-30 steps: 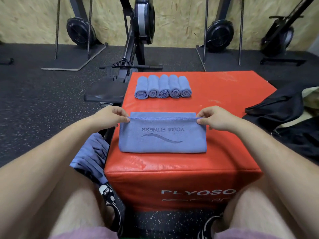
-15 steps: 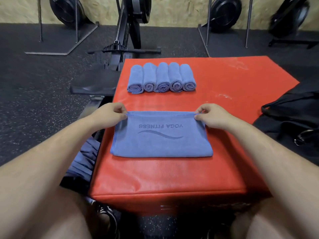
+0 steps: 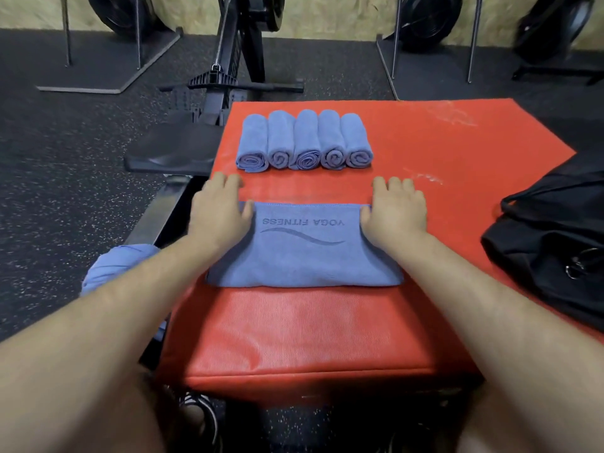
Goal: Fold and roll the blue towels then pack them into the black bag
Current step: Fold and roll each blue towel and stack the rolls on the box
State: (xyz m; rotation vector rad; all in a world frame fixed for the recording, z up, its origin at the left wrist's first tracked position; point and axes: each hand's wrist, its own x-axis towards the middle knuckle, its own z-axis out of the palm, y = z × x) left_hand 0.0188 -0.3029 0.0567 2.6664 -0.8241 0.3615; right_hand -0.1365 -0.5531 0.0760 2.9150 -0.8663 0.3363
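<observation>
Head view: the left hand [image 3: 219, 213] and right hand [image 3: 394, 213] lie flat with fingers straight on the two far corners of the folded towel [image 3: 305, 253] (logo upside down). Just beyond the fingertips sit five rolls [image 3: 304, 140]; right of the right hand, the bag [image 3: 552, 243].

the left hand [image 3: 218, 217] and right hand [image 3: 395, 214] hide the far corners of the folded towel [image 3: 304, 256]. right of the right hand the black bag [image 3: 549, 243] is cut off; the left forearm half covers a blue heap [image 3: 114, 266].
</observation>
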